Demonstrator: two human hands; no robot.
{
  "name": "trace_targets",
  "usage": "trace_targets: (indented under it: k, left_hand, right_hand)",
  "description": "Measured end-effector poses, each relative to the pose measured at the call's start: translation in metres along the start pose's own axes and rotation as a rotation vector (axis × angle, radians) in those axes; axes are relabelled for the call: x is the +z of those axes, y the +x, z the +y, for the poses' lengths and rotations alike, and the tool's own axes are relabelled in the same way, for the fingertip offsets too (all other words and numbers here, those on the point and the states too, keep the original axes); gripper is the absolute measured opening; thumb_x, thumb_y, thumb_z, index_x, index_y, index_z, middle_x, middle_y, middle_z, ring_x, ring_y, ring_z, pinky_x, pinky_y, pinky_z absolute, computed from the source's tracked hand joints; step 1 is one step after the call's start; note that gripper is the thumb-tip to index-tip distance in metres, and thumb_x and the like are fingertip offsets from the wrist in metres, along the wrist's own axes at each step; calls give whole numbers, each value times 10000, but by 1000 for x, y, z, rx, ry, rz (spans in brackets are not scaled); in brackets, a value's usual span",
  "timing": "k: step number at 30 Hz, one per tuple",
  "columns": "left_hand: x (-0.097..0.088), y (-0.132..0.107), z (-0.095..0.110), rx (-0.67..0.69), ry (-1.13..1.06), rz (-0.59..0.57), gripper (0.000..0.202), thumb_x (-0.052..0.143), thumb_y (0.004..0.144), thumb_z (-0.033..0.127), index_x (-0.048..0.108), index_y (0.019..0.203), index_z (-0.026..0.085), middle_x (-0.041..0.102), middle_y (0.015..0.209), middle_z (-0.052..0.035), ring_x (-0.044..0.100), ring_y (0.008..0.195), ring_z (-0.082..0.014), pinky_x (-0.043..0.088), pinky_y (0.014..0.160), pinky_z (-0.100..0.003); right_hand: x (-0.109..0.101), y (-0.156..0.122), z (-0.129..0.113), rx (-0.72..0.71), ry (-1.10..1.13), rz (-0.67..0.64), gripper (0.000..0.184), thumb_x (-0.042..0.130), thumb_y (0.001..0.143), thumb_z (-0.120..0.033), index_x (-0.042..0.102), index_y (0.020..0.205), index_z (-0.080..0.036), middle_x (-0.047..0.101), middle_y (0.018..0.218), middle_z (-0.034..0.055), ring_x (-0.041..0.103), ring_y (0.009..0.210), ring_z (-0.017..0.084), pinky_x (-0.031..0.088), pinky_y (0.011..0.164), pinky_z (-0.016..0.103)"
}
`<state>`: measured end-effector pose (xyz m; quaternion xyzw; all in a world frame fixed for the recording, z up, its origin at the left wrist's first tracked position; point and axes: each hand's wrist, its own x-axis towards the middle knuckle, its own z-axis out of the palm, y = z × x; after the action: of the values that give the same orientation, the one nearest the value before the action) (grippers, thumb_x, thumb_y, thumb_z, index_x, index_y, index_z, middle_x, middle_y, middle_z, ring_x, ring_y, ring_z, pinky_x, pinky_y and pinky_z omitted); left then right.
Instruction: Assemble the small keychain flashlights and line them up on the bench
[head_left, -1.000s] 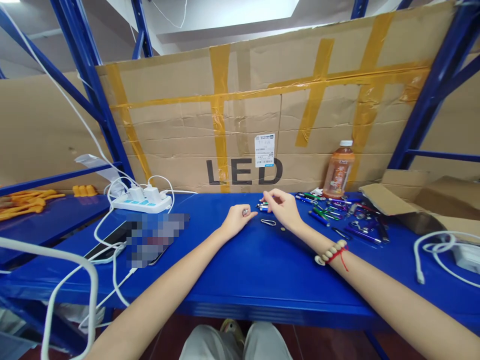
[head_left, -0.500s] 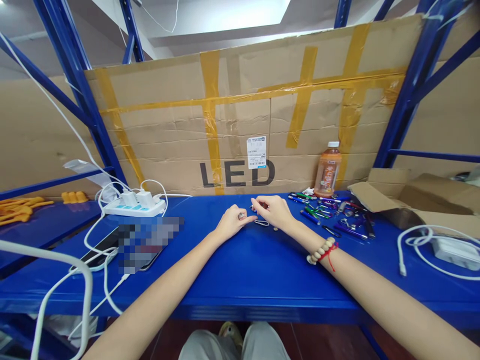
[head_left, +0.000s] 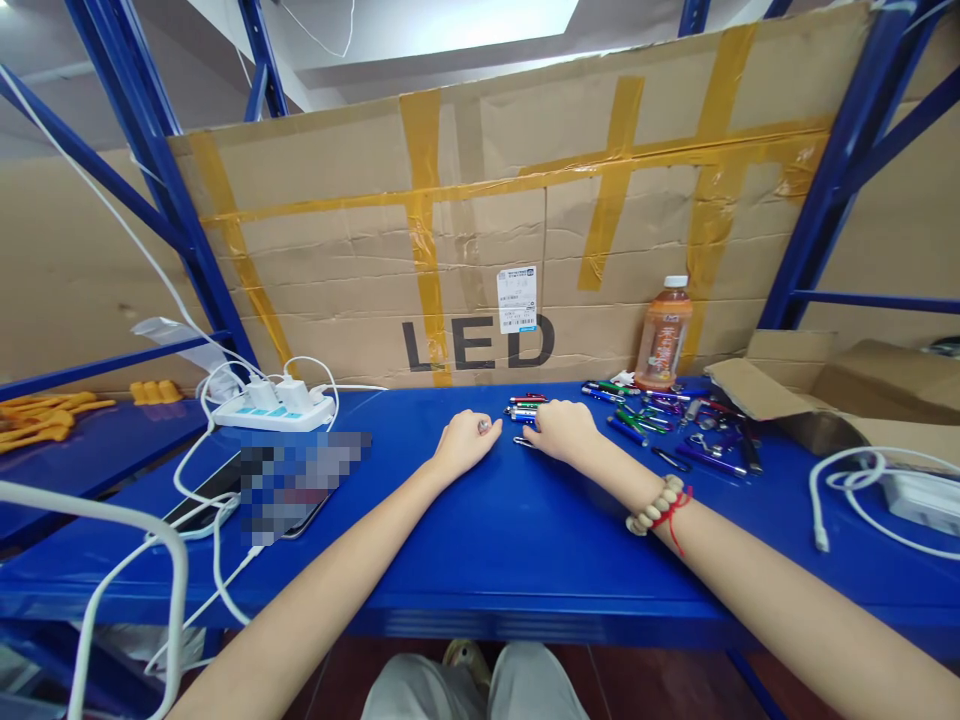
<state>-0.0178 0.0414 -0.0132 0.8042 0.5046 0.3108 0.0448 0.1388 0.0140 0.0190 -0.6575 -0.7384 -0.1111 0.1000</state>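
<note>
My left hand (head_left: 463, 443) rests on the blue shelf top (head_left: 510, 530) with its fingers curled round a small silver piece (head_left: 484, 426) at the fingertips. My right hand (head_left: 562, 430) lies palm down just to the right of it, fingers bent over a small metal clip (head_left: 523, 441) on the surface. Directly beyond both hands lie a few small coloured keychain flashlights (head_left: 524, 408). A bead bracelet with a red string (head_left: 660, 504) sits on my right wrist.
A heap of coloured pens and keychains (head_left: 675, 425) and an orange drink bottle (head_left: 663, 336) stand to the right, beside an open cardboard box (head_left: 817, 390). A white power strip (head_left: 273, 408), cables and a phone (head_left: 225, 490) lie left. A white charger cable (head_left: 862, 500) lies right.
My right hand has come down from a raised pinch to lie flat over the metal clip. My left hand stays curled in about the same place.
</note>
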Motion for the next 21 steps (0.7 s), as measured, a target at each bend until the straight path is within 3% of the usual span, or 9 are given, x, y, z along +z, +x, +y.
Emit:
trace_targets:
  k: [3, 8, 17, 21]
  left_hand:
    - [-1, 0, 1, -8, 10, -6, 393, 419, 791, 358, 323, 464, 163, 375, 483, 20, 382, 570, -123, 246, 532, -215]
    - [-2, 0, 2, -9, 16, -15, 377, 421, 783, 351, 335, 466, 166, 394, 495, 19, 384, 563, -122, 252, 541, -216]
    - [-1, 0, 2, -83, 46, -2, 372, 404, 780, 365, 358, 466, 171, 473, 524, -1, 428, 611, -141, 234, 519, -218]
    - [-4, -1, 4, -138, 62, 28, 363, 392, 781, 369, 394, 473, 175, 513, 551, -13, 449, 609, -145, 220, 505, -222]
  right_hand:
    - [2, -3, -3, 52, 20, -21, 334, 486, 786, -327, 663, 894, -66, 641, 873, 205, 603, 854, 289, 423, 668, 326]
    - [1, -5, -9, 55, 96, -23, 313, 507, 771, -375, 670, 819, -112, 657, 811, 150, 613, 810, 261, 437, 639, 302]
    - [9, -8, -23, -144, 281, 56, 180, 518, 732, -250, 656, 656, -162, 661, 695, 62, 606, 700, 177, 396, 604, 237]
    - [15, -6, -22, -220, 397, 70, 103, 591, 699, -246, 651, 680, -164, 662, 685, 21, 598, 654, 131, 397, 593, 203]
